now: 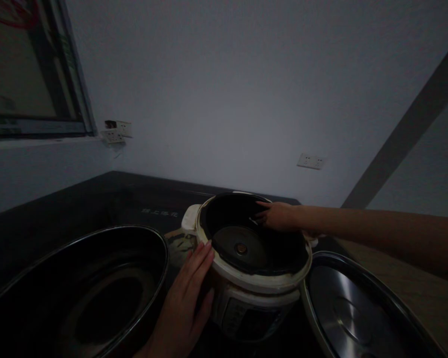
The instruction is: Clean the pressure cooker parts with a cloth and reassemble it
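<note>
Now my left hand (188, 293) lies open against the cooker (261, 286), probably to steady it. My right hand (278, 216) touches its far rim; I cannot tell if it grips.

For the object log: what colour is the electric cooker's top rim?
The electric cooker's rim is cream white, seen best in the head view.

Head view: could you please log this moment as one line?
left hand: flat on electric cooker side; right hand: at its far inner rim; nearby: black basin, steel pan
</note>
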A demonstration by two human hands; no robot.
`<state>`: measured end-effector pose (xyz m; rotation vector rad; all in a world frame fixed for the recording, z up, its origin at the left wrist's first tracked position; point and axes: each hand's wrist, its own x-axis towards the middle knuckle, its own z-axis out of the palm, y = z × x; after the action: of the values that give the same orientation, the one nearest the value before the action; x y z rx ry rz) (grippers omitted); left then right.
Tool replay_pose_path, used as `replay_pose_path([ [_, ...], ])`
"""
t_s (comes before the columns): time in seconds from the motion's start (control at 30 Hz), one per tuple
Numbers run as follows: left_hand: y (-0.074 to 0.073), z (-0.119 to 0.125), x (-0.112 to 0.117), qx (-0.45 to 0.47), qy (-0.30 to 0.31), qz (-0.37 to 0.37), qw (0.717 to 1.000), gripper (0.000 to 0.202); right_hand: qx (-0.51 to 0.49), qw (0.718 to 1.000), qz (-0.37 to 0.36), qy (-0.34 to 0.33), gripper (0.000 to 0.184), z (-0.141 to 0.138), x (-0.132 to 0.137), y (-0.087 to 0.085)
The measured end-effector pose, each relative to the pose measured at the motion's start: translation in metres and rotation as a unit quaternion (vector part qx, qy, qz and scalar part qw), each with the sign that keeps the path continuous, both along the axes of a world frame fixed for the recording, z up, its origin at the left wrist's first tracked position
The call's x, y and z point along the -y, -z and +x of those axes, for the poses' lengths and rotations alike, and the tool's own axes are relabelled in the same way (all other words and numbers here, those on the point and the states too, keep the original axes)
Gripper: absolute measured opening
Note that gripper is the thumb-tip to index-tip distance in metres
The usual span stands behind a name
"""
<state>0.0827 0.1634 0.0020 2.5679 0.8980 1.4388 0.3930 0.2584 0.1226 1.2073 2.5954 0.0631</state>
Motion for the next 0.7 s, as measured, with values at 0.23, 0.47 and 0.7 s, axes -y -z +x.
replay_pose_path([
  [0.23,-0.001,0.000,-0.001,-0.002,0.004,0.009,1.000,0.064,-0.001,0.962,-0.078,-0.260,0.038,-0.047,-0.070,-0.006],
  [0.47,-0.005,-0.002,0.001,-0.012,0.004,0.028,1.000,0.064,0.004,0.930,-0.108,-0.350,0.043,-0.066,-0.090,0.026],
  [0.7,-0.005,-0.001,0.002,-0.015,0.002,0.014,1.000,0.062,0.008,0.967,-0.037,-0.253,0.038,-0.006,-0.067,0.017],
])
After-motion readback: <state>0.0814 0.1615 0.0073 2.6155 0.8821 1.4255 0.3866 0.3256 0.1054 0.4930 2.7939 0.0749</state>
